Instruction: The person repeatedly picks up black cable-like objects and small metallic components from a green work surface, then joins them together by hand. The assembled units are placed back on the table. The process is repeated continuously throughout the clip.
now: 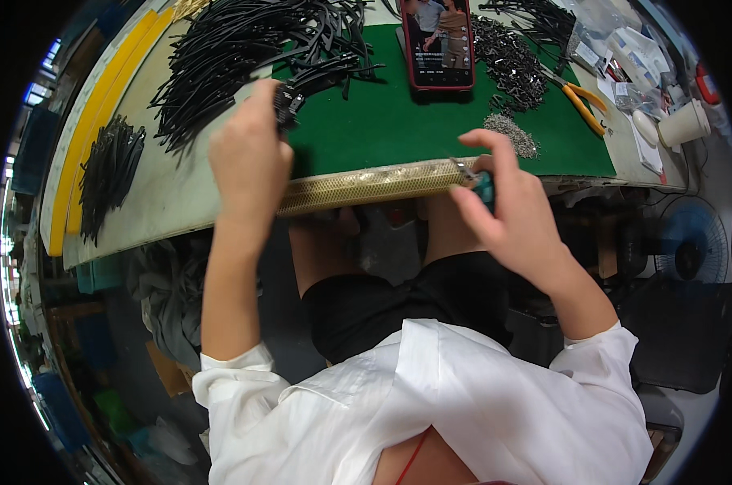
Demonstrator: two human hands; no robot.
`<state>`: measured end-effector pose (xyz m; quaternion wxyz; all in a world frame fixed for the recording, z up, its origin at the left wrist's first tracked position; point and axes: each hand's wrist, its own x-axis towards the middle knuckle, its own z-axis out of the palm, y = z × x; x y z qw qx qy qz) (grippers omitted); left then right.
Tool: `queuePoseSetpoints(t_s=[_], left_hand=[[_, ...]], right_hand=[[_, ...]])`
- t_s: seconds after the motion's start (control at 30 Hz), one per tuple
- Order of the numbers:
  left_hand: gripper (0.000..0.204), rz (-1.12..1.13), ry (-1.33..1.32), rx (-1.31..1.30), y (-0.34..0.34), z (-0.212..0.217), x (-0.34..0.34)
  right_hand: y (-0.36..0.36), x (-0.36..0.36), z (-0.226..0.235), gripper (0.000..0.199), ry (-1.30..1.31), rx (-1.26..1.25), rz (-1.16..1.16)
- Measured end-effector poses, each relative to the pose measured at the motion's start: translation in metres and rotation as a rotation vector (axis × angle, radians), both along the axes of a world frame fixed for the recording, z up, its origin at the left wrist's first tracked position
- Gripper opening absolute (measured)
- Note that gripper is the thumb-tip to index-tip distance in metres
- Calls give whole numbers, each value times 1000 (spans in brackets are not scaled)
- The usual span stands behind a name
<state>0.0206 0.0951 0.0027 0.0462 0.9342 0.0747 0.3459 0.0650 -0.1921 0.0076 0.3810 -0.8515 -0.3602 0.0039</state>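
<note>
My left hand (249, 149) is closed above the left part of the green mat (358, 133), somewhat blurred. Black strap ends with small dark fittings (287, 105) stick out from its fingers. Over the mat's front edge, my right hand (515, 202) holds a small teal-handled tool (484, 189) in its palm. A short metal tip shows at the tool's front; its exact kind is unclear. Thumb and forefinger of that hand are apart. Beyond my left hand lies a big heap of black straps (220, 61). Near my right hand sits a little pile of tiny silver parts (511, 136).
A red-cased phone (439, 48) stands at the mat's back. Dark metal fittings (511, 69) lie beside it, then orange-handled pliers (584, 105) and a white cup (685, 123). A smaller strap bundle (111, 174) is at left. Gold perforated trim (366, 187) edges the table front.
</note>
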Motion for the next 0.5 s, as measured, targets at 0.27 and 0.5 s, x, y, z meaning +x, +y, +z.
queuePoseSetpoints(t_s=[0.27, 0.5], left_hand=[[36, 159, 478, -246, 31, -4, 16], [25, -53, 488, -222, 30, 7, 19]], right_hand=[[-54, 42, 14, 38, 111, -125, -160], [-66, 70, 0, 32, -212, -372, 57]])
